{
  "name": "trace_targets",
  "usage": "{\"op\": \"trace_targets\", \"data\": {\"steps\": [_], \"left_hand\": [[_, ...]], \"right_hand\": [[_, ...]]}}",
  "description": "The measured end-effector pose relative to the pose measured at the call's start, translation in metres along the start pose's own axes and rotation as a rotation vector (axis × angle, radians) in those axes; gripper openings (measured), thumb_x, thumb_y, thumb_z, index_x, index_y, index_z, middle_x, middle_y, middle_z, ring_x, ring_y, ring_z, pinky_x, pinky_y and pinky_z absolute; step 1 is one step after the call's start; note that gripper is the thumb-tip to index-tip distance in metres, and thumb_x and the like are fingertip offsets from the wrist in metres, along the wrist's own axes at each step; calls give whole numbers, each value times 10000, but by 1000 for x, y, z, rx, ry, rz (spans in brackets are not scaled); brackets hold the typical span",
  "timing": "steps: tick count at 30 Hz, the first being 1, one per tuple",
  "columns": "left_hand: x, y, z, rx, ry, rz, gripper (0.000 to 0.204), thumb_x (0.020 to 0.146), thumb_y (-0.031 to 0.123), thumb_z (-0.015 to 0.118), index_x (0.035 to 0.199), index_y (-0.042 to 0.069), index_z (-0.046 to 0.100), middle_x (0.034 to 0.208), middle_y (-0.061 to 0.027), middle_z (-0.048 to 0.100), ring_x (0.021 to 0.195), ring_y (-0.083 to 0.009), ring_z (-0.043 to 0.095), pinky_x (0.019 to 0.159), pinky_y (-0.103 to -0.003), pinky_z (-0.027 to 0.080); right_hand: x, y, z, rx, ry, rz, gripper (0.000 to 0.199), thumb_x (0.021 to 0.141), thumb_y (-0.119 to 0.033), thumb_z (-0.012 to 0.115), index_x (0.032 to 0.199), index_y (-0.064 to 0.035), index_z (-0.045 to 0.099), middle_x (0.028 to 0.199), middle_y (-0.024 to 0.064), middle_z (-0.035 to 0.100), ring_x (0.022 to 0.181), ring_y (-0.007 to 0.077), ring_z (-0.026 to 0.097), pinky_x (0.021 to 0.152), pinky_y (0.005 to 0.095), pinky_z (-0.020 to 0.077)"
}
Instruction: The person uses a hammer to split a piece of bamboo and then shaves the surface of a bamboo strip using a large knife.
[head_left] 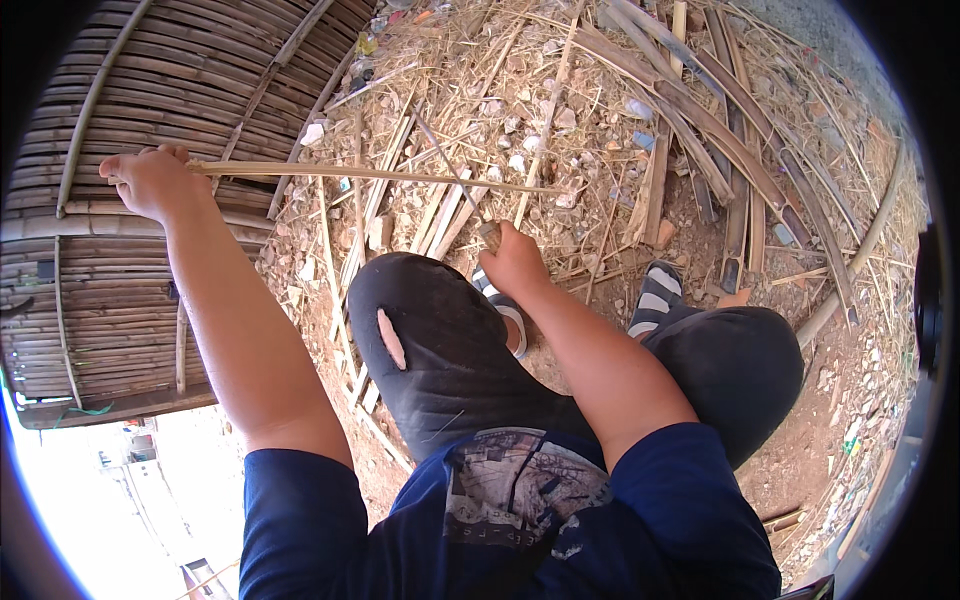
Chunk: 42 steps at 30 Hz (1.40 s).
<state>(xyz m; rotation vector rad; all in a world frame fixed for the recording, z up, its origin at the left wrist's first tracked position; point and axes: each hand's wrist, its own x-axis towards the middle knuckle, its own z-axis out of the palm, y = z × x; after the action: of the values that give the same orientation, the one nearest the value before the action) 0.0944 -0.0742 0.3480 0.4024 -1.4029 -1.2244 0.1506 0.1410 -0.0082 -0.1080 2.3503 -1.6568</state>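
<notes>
My left hand [152, 184] is stretched out to the far left, closed round one end of a long, thin bamboo strip [345, 172]. The strip runs nearly level to the right, above my knee, and its free end tapers off over the littered ground. My right hand [516, 262], between my knees, grips the wooden handle of a knife [489, 236]. Its narrow blade points up and to the left and crosses the strip's line in the picture. Whether blade and strip touch, I cannot tell.
Split bamboo pieces [735, 140] lie heaped at the upper right. Several pale bamboo slats [440, 222] lie ahead of my left knee, among straw, stones and litter. A bamboo slat wall [110, 130] stands at the left. My striped sandals [655, 297] rest on bare soil.
</notes>
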Motion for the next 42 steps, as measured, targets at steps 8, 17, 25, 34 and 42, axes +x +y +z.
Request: {"op": "trace_targets", "data": {"steps": [8, 17, 25, 34, 42], "left_hand": [[-12, 16, 1, -8, -26, -11, 557, 1069, 547, 229, 950, 34, 410, 707, -23, 432, 580, -159, 387, 583, -344, 398], [-16, 23, 8, 10, -26, 17, 525, 1081, 506, 204, 977, 32, 404, 721, -34, 458, 576, -160, 400, 574, -325, 401], [-18, 19, 14, -30, -40, 14, 495, 1080, 509, 209, 949, 60, 373, 712, -26, 442, 573, -153, 377, 563, -321, 396], [-18, 22, 6, -140, -99, 2, 492, 1077, 527, 214, 830, 112, 310, 645, -2, 345, 552, -142, 320, 540, -313, 362], [-11, 46, -79, -444, 124, 76, 549, 1046, 606, 188, 805, 139, 347, 616, 25, 310, 521, -113, 310, 460, -257, 339]], "right_hand": [[22, 28, -6, 764, -379, 397, 157, 833, -179, 649, 925, -64, 594, 784, 95, 636, 657, 195, 634, 641, 382, 512], [6, 8, -15, 969, -325, 332, 129, 899, -130, 644, 962, -78, 544, 682, -6, 535, 482, 80, 451, 477, 263, 409], [9, 43, -6, 1146, -292, 609, 96, 864, -76, 617, 861, -86, 522, 653, -14, 514, 491, 71, 445, 493, 268, 421], [4, 16, -24, 1078, -320, 548, 122, 862, -85, 633, 811, -117, 527, 643, -33, 484, 503, 72, 440, 531, 281, 433], [25, 20, -44, 1268, 223, 451, 146, 907, -165, 658, 1013, -90, 591, 814, 23, 612, 630, 113, 518, 652, 314, 509]]}}
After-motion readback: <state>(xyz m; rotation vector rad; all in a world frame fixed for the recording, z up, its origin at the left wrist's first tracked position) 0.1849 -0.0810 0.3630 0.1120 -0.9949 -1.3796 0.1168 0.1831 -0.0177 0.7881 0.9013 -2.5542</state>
